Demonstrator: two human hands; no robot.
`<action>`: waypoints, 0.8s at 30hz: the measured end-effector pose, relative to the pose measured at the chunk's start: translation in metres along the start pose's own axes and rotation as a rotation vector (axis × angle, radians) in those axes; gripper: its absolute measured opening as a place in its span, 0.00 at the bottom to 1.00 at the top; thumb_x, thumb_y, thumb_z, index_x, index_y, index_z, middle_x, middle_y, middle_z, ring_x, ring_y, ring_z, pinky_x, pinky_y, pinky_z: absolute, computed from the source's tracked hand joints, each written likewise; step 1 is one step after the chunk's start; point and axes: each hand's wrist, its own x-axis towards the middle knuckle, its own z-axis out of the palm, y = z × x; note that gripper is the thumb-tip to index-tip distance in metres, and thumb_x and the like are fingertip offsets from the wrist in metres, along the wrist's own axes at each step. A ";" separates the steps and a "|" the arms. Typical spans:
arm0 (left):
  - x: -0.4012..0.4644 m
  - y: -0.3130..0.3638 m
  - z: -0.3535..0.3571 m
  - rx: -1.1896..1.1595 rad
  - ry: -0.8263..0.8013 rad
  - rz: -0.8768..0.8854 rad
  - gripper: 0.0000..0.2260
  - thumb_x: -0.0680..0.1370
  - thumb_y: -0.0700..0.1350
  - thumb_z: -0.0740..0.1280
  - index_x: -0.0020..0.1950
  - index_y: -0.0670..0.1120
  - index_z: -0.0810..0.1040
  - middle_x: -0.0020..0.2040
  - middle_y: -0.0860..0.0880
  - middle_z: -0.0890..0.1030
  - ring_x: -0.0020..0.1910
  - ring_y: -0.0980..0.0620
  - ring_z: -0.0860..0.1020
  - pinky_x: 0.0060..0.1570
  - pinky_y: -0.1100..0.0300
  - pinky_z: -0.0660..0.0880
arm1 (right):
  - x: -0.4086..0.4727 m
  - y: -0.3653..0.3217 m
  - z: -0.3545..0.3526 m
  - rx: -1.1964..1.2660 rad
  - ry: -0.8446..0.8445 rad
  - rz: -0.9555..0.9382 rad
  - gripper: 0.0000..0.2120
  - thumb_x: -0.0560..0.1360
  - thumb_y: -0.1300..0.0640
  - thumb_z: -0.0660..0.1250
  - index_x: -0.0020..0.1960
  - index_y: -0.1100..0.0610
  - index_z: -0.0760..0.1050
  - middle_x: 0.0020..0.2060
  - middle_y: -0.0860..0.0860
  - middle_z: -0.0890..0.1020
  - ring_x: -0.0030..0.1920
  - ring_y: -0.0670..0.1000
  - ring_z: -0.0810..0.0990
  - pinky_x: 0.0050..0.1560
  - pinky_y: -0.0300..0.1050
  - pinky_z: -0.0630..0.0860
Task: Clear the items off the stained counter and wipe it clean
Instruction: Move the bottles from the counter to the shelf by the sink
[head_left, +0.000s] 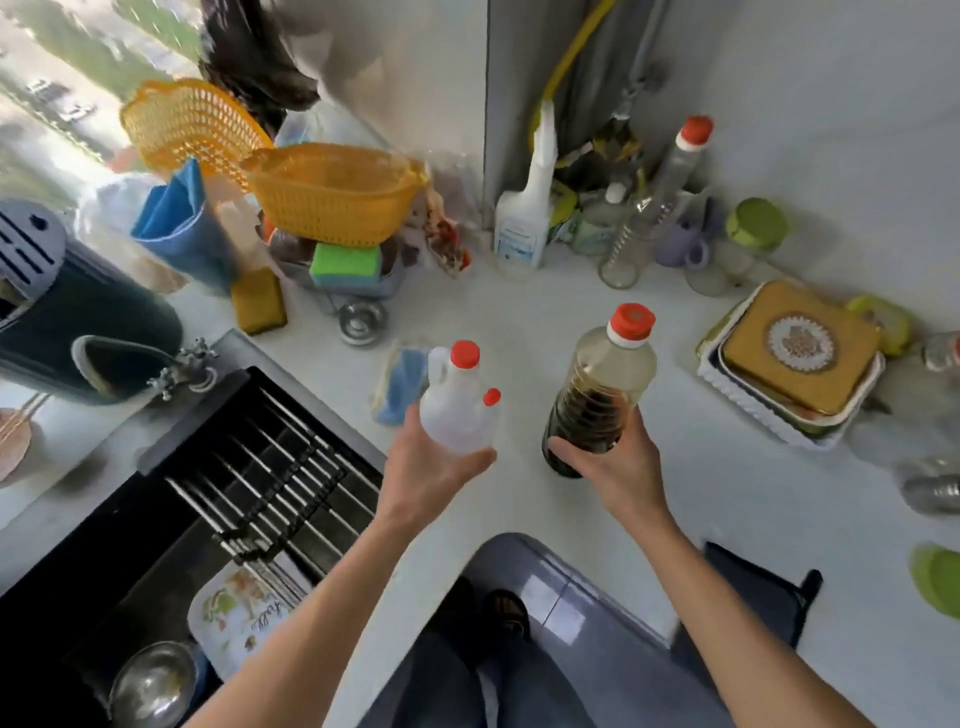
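Bottles fill both hands in the head view. The white jug (457, 410) is small and cloudy, with a loop handle near the top and two red caps, one big and one little. The oil bottle (597, 395) is taller and clear, with a red cap. It looks pale yellow up high and dark brown down low.

The left hand (431, 467) reaches out from a bare arm, palm turned up and in. Its fingers are closed around the bottom of the white jug, so the jug sits in the hand and stands upright above the counter (519, 312). The thumb side is on the left of the jug and the fingers curl under its right side.

The right hand (613, 462) reaches out too. Its fingers wrap tight around the dark lower part of the oil bottle. The bottle tilts a little, with its cap pointing away. I cannot tell if its base touches the counter.

The two bottles are near each other over the white counter, just right of the black sink (218, 493). A blue cloth (400, 384) lies on the counter behind the jug. Orange baskets (332, 192) sit far back, and more bottles stand in the corner.
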 end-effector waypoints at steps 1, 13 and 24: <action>0.021 0.007 0.004 0.003 -0.014 0.030 0.39 0.62 0.60 0.81 0.70 0.59 0.71 0.57 0.57 0.83 0.56 0.54 0.83 0.50 0.54 0.81 | 0.016 -0.002 0.005 0.011 0.021 0.000 0.36 0.60 0.39 0.82 0.62 0.37 0.69 0.51 0.32 0.81 0.50 0.27 0.78 0.48 0.30 0.72; 0.188 0.031 0.058 0.020 0.048 0.179 0.37 0.61 0.60 0.82 0.65 0.62 0.69 0.55 0.62 0.79 0.52 0.63 0.79 0.41 0.65 0.73 | 0.157 -0.006 0.043 0.067 0.237 -0.085 0.32 0.59 0.41 0.82 0.58 0.38 0.70 0.49 0.30 0.82 0.51 0.31 0.80 0.46 0.24 0.72; 0.221 0.031 0.073 -0.067 0.034 0.218 0.44 0.61 0.62 0.83 0.73 0.61 0.66 0.58 0.67 0.77 0.58 0.64 0.77 0.47 0.67 0.73 | 0.192 0.000 0.048 0.087 0.223 -0.123 0.31 0.61 0.42 0.83 0.57 0.34 0.69 0.51 0.30 0.82 0.52 0.30 0.79 0.46 0.21 0.71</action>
